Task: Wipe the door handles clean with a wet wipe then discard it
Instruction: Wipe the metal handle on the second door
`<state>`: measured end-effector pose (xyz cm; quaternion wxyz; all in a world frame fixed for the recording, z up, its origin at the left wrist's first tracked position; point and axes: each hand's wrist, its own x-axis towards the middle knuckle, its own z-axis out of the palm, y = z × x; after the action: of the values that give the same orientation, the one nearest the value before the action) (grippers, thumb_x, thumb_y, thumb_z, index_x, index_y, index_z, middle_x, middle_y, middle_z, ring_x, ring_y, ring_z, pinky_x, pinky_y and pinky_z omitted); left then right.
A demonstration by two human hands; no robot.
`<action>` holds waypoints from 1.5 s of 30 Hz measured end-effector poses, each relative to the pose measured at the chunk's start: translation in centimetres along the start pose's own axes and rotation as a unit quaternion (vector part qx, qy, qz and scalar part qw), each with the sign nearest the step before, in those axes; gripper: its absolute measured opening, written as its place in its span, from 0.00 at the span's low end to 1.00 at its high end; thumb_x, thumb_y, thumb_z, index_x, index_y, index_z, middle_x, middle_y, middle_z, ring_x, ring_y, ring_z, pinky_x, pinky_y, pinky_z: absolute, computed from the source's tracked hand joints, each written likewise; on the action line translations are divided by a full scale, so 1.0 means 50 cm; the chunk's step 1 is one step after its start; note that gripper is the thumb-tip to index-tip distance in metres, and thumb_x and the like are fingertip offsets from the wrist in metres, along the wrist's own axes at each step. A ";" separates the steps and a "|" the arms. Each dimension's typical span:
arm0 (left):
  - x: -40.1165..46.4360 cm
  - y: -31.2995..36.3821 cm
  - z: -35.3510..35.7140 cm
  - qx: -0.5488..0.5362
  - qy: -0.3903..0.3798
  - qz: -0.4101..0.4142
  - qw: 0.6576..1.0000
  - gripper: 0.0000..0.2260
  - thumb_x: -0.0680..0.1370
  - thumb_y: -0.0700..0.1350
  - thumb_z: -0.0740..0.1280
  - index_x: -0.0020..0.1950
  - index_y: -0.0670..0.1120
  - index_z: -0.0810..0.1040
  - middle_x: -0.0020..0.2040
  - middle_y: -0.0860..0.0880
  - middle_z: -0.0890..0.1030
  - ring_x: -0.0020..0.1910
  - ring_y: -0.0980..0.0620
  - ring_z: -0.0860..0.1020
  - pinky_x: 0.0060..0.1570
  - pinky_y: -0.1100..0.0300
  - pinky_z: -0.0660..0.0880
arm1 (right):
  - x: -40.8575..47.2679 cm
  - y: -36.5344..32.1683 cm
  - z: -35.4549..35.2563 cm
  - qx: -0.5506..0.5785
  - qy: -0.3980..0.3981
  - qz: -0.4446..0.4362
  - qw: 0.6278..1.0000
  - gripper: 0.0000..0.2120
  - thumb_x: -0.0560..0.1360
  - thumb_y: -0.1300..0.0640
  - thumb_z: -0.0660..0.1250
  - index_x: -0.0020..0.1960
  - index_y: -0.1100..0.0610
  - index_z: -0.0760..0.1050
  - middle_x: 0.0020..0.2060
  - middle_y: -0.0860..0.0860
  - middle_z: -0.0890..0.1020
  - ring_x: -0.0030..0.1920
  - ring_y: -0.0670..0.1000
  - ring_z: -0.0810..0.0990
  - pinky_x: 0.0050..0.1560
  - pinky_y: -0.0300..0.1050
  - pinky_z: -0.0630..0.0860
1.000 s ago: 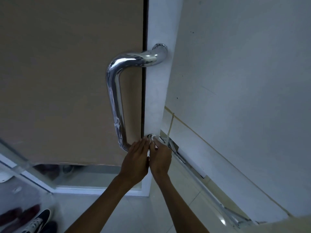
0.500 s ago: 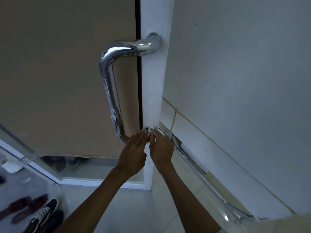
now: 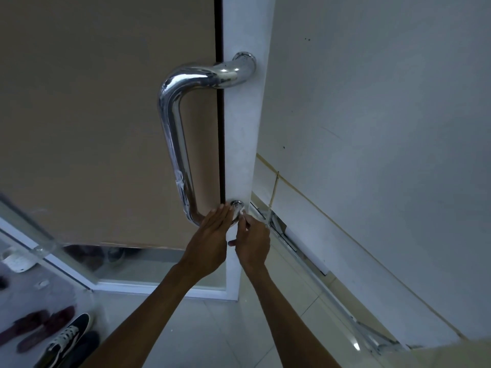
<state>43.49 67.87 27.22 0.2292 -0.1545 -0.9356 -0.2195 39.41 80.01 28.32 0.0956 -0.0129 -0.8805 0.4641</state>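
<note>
Where the curved, shiny chrome door handle point(image 3: 175, 144) meets its lower mount at frame centre, both hands sit together — left hand point(image 3: 212, 240) flat-fingered against it; right hand point(image 3: 252, 243) pinching a small white wet wipe point(image 3: 242, 213) there.

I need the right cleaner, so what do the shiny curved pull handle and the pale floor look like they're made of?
The shiny curved pull handle looks like polished chrome or stainless steel: it is mirror bright with sharp reflections. The pale floor looks like glazed tile: smooth, faintly glossy, with thin joint lines. Neither is certain from looks alone.
</note>
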 end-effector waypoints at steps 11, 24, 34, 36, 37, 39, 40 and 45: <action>-0.075 0.033 -0.028 -0.064 0.083 -0.205 0.973 0.13 0.79 0.36 0.64 0.60 0.40 0.83 0.59 0.43 0.85 0.61 0.43 0.82 0.69 0.49 0.75 | -0.024 0.009 0.021 0.055 -0.002 0.038 0.998 0.27 0.83 0.35 0.54 0.56 0.52 0.85 0.36 0.52 0.85 0.35 0.50 0.87 0.34 0.51 0.84; -0.035 0.091 -0.030 -0.427 0.086 -0.529 0.729 0.11 0.83 0.36 0.63 0.52 0.44 0.85 0.49 0.48 0.88 0.50 0.47 0.86 0.49 0.60 0.81 | -0.028 0.012 -0.072 0.185 -0.120 0.132 0.966 0.16 0.84 0.53 0.66 0.40 0.58 0.80 0.31 0.55 0.80 0.26 0.51 0.83 0.29 0.45 0.76; -0.002 0.104 -0.029 -0.690 0.042 -0.535 0.486 0.14 0.84 0.46 0.67 0.67 0.40 0.80 0.56 0.43 0.84 0.57 0.47 0.81 0.55 0.56 0.77 | -0.015 -0.003 -0.121 0.195 -0.244 0.100 0.945 0.05 0.83 0.57 0.68 0.51 0.50 0.82 0.43 0.55 0.86 0.34 0.46 0.83 0.36 0.43 0.82; -0.001 0.101 -0.032 -0.677 0.041 -0.546 0.491 0.13 0.83 0.43 0.68 0.65 0.39 0.79 0.56 0.43 0.84 0.55 0.48 0.82 0.53 0.57 0.78 | -0.014 -0.010 -0.120 0.162 -0.244 0.074 0.953 0.01 0.83 0.56 0.68 0.53 0.50 0.79 0.43 0.55 0.86 0.35 0.47 0.85 0.35 0.43 0.82; 0.000 0.100 -0.034 -0.671 0.044 -0.557 0.488 0.11 0.83 0.42 0.68 0.63 0.39 0.79 0.56 0.43 0.84 0.54 0.48 0.82 0.52 0.58 0.78 | -0.012 -0.014 -0.120 0.150 -0.247 0.067 0.955 0.01 0.83 0.55 0.68 0.54 0.52 0.78 0.44 0.55 0.86 0.36 0.48 0.86 0.35 0.42 0.82; -0.003 0.100 -0.039 -0.662 0.066 -0.582 0.468 0.07 0.83 0.39 0.68 0.59 0.38 0.79 0.55 0.41 0.83 0.51 0.48 0.82 0.49 0.57 0.78 | -0.012 -0.025 -0.125 0.118 -0.247 0.063 0.960 0.05 0.83 0.53 0.67 0.56 0.53 0.77 0.47 0.54 0.86 0.40 0.50 0.87 0.36 0.43 0.82; -0.004 0.102 -0.039 -0.659 0.084 -0.594 0.453 0.06 0.83 0.38 0.68 0.58 0.38 0.79 0.54 0.40 0.83 0.50 0.47 0.82 0.48 0.57 0.78 | -0.010 -0.028 -0.131 0.100 -0.245 0.054 0.963 0.05 0.84 0.53 0.66 0.56 0.53 0.77 0.47 0.53 0.86 0.42 0.50 0.87 0.38 0.46 0.84; -0.013 0.118 -0.033 -0.665 0.150 -0.618 0.392 0.02 0.83 0.33 0.66 0.54 0.36 0.76 0.53 0.36 0.82 0.48 0.42 0.84 0.40 0.54 0.82 | 0.030 -0.044 -0.153 0.008 -0.216 -0.017 0.976 0.06 0.84 0.51 0.64 0.53 0.50 0.79 0.43 0.44 0.86 0.44 0.47 0.85 0.52 0.57 0.85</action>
<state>46.93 72.01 30.22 -0.0087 0.3977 -0.2815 -0.8732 39.48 85.16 34.57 -0.0893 0.1035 -0.8766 0.4613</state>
